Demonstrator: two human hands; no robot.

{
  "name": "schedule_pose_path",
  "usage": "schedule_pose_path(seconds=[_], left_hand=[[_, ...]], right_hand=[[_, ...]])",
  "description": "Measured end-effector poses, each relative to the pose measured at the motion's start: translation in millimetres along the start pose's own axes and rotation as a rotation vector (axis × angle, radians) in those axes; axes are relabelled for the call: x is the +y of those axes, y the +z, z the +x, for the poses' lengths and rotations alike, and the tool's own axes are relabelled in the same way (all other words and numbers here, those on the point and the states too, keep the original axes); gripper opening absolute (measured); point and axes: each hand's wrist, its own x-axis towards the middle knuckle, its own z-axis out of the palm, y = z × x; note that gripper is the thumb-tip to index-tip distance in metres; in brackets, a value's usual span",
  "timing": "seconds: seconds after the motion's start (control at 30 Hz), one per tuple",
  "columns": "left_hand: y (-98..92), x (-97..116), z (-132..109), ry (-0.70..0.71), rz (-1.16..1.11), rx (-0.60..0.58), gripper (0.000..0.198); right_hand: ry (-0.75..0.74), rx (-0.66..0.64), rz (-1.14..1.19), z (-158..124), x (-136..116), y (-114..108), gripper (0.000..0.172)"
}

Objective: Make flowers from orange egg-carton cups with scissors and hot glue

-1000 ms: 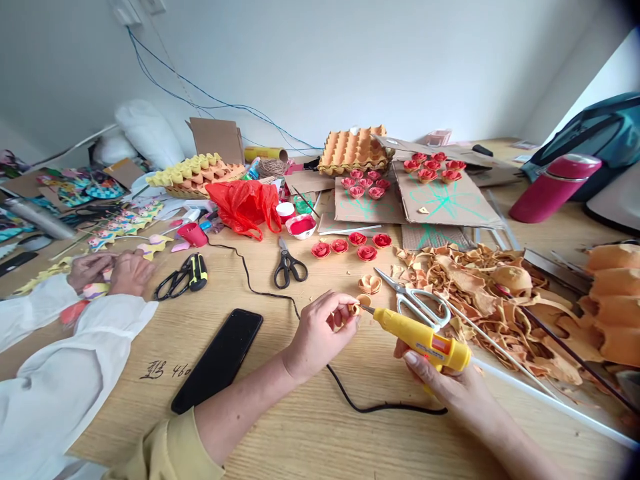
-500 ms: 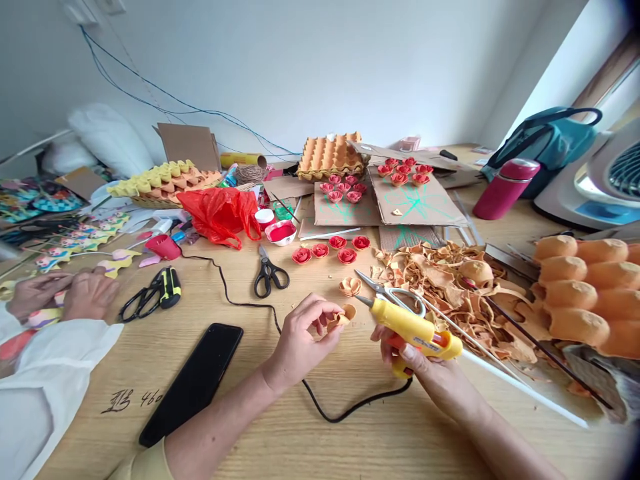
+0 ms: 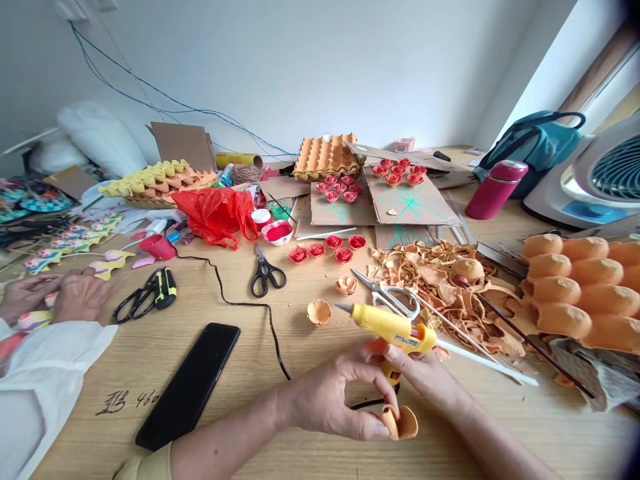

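Observation:
My left hand pinches a curled orange egg-carton piece between thumb and fingers, low at the front of the table. My right hand is wrapped round the handle of a yellow hot glue gun, whose nozzle points left and whose white glue stick juts out behind. The left fingers are close to the gun's handle; whether they touch it I cannot tell. On the table, near the nozzle, sit an open petalled cup and a fuller unpainted flower.
Silver scissors lie beside a heap of carton scraps. Red paper flowers stand behind. Black scissors, a phone and the gun's cord lie leftward. Another person's hands work at far left. Egg trays stand right.
My left hand has come down and right with the carton piece, uncovering the petalled cup on the table. The glue gun has shifted slightly left and down.

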Motion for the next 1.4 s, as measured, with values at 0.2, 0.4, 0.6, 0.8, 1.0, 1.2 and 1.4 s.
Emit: schedule_pose_path(seconds=[0.2, 0.4, 0.6, 0.8, 1.0, 1.2, 1.4], left_hand=[[17.0, -8, -3, -0.01, 0.016, 0.044, 0.01], [14.7, -8, -2, 0.064, 0.088, 0.147, 0.017], [4.5, -10, -1, 0.15, 0.313, 0.389, 0.013], [2.6, -14, -2, 0.107, 0.413, 0.451, 0.015], [4.2, -11, -3, 0.107, 0.455, 0.437, 0.012], [5.2, -11, -3, 0.1, 0.453, 0.404, 0.011], [4.5, -9, -2, 0.116, 0.414, 0.436, 0.009]], right_hand=[[-0.019, -0.253, 0.021, -3, -4, 7, 0.048], [0.035, -0.296, 0.083, -3, -5, 2, 0.048], [-0.042, 0.026, 0.476, 10, 2, -13, 0.045], [0.035, 0.167, 0.714, 14, 3, -19, 0.016], [0.076, 0.261, 0.656, 14, 2, -17, 0.025], [0.064, 0.277, 0.607, 14, 3, -20, 0.027], [0.081, 0.203, 0.618, 15, 5, -27, 0.022]])
